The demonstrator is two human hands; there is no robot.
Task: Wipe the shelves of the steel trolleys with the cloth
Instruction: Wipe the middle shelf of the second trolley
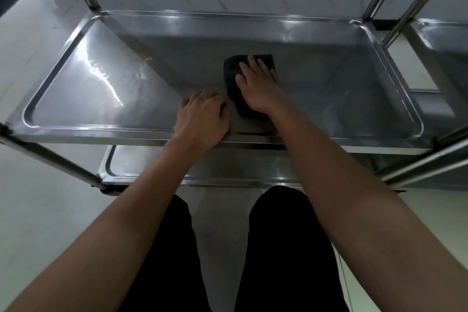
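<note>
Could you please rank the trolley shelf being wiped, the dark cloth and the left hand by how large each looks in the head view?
1. The shelf, by far the largest.
2 and 3. The cloth and the left hand look about alike; the right hand covers part of the cloth, so I would not rank them.
</note>
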